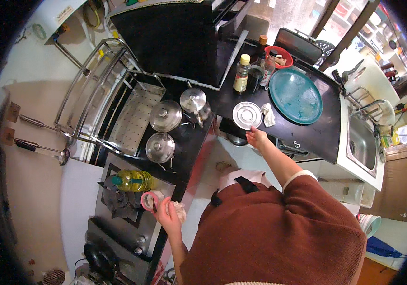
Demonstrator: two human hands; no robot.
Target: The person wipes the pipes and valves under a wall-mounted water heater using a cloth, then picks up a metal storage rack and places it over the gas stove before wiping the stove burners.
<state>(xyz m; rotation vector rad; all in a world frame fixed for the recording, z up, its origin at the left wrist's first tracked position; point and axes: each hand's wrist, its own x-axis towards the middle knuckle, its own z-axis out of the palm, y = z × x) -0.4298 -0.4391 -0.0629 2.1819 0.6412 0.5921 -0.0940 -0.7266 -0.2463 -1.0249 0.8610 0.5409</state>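
My right hand (256,137) has its fingers at the near rim of a round metal lid (247,115), beside a crumpled white cloth (268,115) at the counter's edge. At the stove's edge, my left hand (168,216) grips a pink-rimmed cup (149,201) together with a crumpled pale cloth (179,211); its exact hold on the cloth is partly hidden. A bottle of yellow cooking oil (135,180) lies or stands close to the cup, over the stove.
Lidded metal pots (160,148) and a metal kettle (193,100) stand on the black counter. Sauce bottles (241,76), a red basket (284,57) and a large teal tray (296,96) are beyond my right hand. A steel sink (363,142) is far right; a gas burner (119,196) lies left.
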